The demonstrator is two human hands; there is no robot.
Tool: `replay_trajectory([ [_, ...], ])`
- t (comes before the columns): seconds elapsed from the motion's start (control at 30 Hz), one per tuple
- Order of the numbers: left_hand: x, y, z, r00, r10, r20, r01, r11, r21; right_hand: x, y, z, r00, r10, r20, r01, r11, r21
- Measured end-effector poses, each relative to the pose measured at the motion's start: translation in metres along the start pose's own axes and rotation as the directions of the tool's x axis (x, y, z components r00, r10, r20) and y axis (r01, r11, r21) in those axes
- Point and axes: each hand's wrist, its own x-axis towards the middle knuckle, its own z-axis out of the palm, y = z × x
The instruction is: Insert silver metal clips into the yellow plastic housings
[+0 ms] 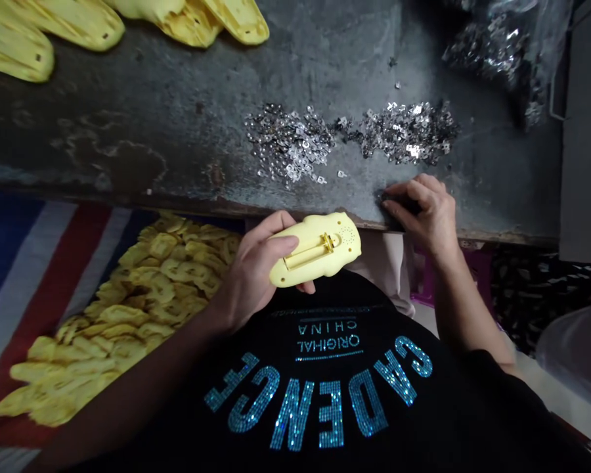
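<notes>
My left hand is closed around a yellow plastic toy casing, its thumb on top and fingers beneath. An oblong battery slot, a cluster of small speaker holes and screw holes show on the upper face. Over the table's front edge, my right hand has its thumb and forefinger brought together near a small dark thing, too unclear to name. Beyond the hands lie two heaps of small shiny metal battery contacts, a left heap and a right heap, linked by a thin scatter of pieces.
More yellow casings lie at the table's far left. A clear plastic bag of metal pieces stands at the back right, beside a grey box. Below the dark table, many yellow casings are piled on a striped cloth.
</notes>
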Motion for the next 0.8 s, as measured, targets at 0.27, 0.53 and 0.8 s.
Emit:
replay_trajectory([
  [0.27, -0.006, -0.002, 0.010, 0.996, 0.057, 0.072, -0.058, 0.998, 0.007, -0.012, -0.045, -0.026, 0.978, -0.205, -0.043, 0.208, 0.933, 0.294],
  [0.53, -0.017, -0.003, 0.012, 0.986, 0.097, 0.133, -0.110, 0.990, 0.093, -0.028, -0.088, -0.047, 0.931, -0.363, 0.045, 0.322, 0.871, 0.371],
  [0.8, -0.032, -0.001, 0.017, 0.957, 0.084, 0.277, -0.072, 0.996, -0.053, -0.035, -0.088, -0.045, 0.919, -0.394, 0.001, 0.361, 0.845, 0.394],
])
